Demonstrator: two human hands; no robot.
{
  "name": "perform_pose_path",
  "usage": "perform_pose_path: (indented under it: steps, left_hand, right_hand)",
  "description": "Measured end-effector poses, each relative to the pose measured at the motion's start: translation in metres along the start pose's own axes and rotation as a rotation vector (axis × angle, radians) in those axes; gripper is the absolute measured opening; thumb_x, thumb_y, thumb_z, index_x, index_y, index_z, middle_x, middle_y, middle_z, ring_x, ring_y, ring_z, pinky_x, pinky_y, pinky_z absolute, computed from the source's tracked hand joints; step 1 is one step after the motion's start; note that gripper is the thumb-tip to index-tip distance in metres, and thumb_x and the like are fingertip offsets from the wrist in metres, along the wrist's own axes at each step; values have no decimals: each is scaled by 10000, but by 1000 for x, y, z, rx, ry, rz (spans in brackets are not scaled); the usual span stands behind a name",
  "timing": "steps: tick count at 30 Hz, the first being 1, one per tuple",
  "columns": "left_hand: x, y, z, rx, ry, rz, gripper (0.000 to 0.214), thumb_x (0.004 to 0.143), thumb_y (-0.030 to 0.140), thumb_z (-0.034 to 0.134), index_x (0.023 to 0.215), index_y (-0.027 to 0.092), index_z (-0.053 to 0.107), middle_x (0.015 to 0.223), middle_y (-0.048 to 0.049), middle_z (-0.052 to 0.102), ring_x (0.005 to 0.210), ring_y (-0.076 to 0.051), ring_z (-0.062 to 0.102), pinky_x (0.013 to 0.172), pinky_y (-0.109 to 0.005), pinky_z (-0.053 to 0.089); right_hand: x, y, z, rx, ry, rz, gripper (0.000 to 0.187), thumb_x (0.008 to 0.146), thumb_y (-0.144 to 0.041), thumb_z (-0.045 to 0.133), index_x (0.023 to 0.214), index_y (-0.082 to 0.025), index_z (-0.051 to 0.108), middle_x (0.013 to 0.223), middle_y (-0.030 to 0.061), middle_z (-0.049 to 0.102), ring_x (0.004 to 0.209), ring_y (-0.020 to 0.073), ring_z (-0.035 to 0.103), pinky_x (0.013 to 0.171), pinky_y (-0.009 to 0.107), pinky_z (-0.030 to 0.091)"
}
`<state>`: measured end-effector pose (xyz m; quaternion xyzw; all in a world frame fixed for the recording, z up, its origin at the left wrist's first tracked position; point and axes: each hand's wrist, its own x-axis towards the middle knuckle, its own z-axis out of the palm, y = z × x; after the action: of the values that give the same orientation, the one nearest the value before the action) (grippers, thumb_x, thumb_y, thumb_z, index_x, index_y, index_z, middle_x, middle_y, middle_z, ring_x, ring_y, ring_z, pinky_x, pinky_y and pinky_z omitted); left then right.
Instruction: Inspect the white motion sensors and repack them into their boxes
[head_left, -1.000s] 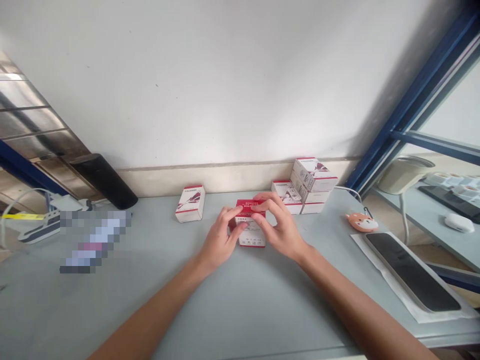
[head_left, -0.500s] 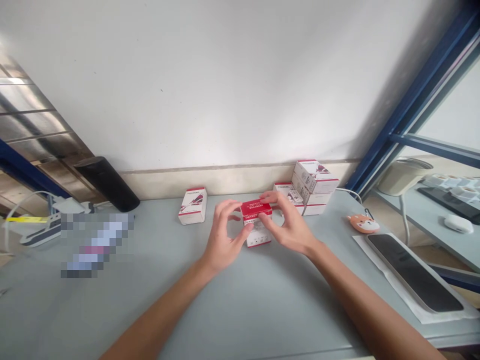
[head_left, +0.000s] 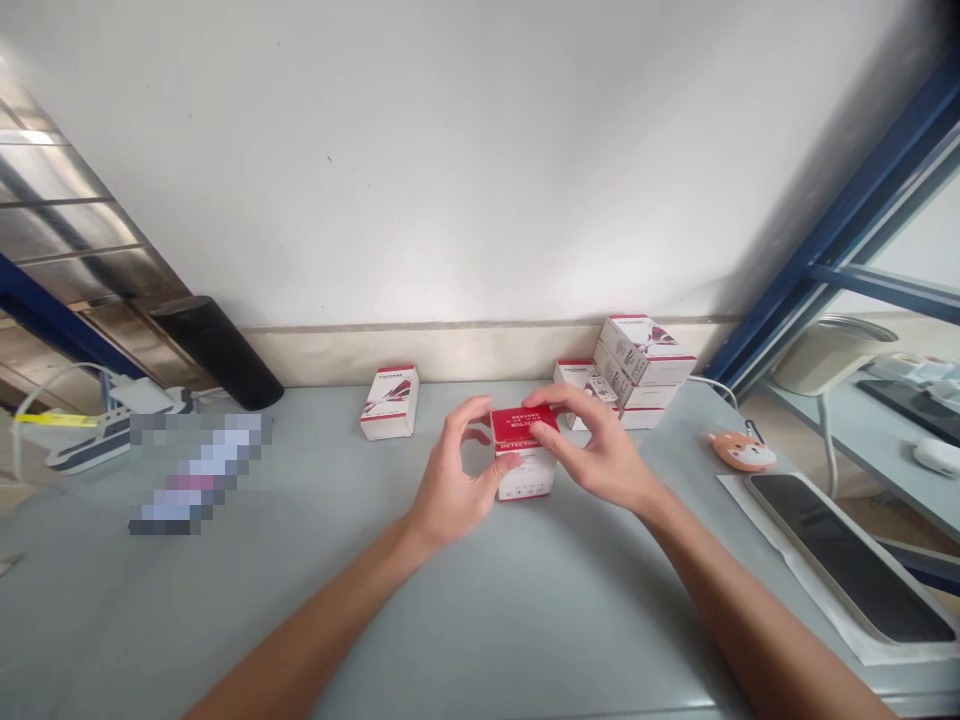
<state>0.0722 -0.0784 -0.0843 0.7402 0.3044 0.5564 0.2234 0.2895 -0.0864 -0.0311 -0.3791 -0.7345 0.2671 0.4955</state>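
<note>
A small cardboard box (head_left: pixel 527 475) with a red lid and white sides stands upright on the grey table in front of me. My left hand (head_left: pixel 461 480) curves round its left side, thumb against the front face and forefinger at the back left corner of the top. From the right, my right hand (head_left: pixel 596 450) holds the box too, with its thumb on the red top near the front edge and its forefinger at the back corner. The right hand partly covers the boxes behind it.
One white-and-red box (head_left: pixel 390 402) lies left of centre. Several matching boxes (head_left: pixel 649 370) are stacked by the wall at right. A fox-face pouch (head_left: pixel 742 450) and a phone (head_left: pixel 847 555) lie at right. A black cylinder (head_left: pixel 217 350) and a power strip (head_left: pixel 112 440) are at left.
The box's red top shows more fully and lies flatter, with my right thumb now on top of it. Both hands stay around the box. The whole view has shifted slightly.
</note>
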Motion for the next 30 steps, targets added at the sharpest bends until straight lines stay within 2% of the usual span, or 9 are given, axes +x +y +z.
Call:
perform_pose_path:
  steps: [3, 8, 13, 18, 21, 24, 26, 28, 30]
  left_hand:
    - [-2, -2, 0, 17, -6, 10, 635, 960, 307, 765, 1514, 341, 455, 1429, -105, 613, 1180, -234, 673, 959, -400, 608]
    - [-2, -3, 3, 28, -5, 41, 661, 964, 317, 758, 1530, 329, 415, 1412, -121, 615, 1222, -251, 663, 948, -413, 615]
    - [2, 0, -1, 50, -64, 265, 663, 953, 215, 748, 1497, 326, 386, 1299, -133, 643, 1103, -249, 680, 887, -438, 626]
    - [4, 24, -4, 221, -208, 489, 562, 919, 137, 740, 1360, 345, 459, 1229, -117, 586, 916, -214, 639, 727, -374, 622]
    - [4, 37, -4, 292, -273, 502, 528, 891, 129, 729, 1341, 319, 527, 1230, -107, 517, 899, -197, 587, 734, -365, 622]
    - [6, 42, -6, 289, -314, 382, 532, 890, 115, 670, 1379, 295, 564, 1200, -113, 500, 982, -231, 572, 811, -401, 621]
    - [8, 39, -8, 279, -314, 285, 512, 899, 122, 644, 1382, 275, 566, 1162, -116, 515, 1003, -252, 559, 814, -412, 609]
    - [9, 34, -10, 272, -305, 200, 478, 913, 139, 633, 1367, 265, 552, 1147, -114, 529, 1009, -260, 551, 826, -420, 592]
    - [10, 27, -9, 267, -278, 163, 468, 922, 148, 634, 1359, 268, 516, 1126, -99, 527, 1001, -252, 537, 853, -424, 569]
  right_hand:
    - [-1, 1, 2, -69, 57, -38, 136, 1032, -384, 672, 1095, -268, 704, 1050, 35, 769, 931, 204, 709, 861, 357, 582]
    - [-3, 4, -1, -251, 50, -107, 145, 1034, -397, 676, 1091, -267, 704, 997, 29, 770, 868, 199, 715, 791, 341, 573]
    - [-6, -7, -4, -341, 92, -126, 318, 1105, -377, 514, 886, -239, 698, 821, 27, 722, 712, 170, 651, 616, 299, 475]
    - [-6, -14, -5, -272, 384, 49, 541, 1127, -510, 409, 735, -232, 658, 572, -17, 573, 501, 137, 501, 501, 285, 372]
    - [-1, -11, -4, -241, 353, 185, 564, 1111, -572, 411, 758, -227, 683, 578, -13, 591, 519, 148, 531, 495, 284, 367]
    - [4, -1, -7, -313, 307, 220, 518, 1112, -547, 418, 824, -225, 705, 653, 2, 652, 558, 161, 575, 537, 293, 412]
    - [5, 10, -10, -467, 321, 182, 411, 1105, -483, 451, 926, -235, 726, 844, 39, 728, 653, 187, 634, 595, 317, 463]
    - [3, 25, -13, -672, 324, 137, 281, 1078, -407, 499, 1109, -250, 730, 1107, 99, 738, 862, 260, 691, 675, 367, 519]
    - [0, 43, -14, -843, 288, 104, 308, 1041, -332, 538, 1302, -242, 675, 1290, 157, 680, 1107, 354, 661, 792, 453, 564]
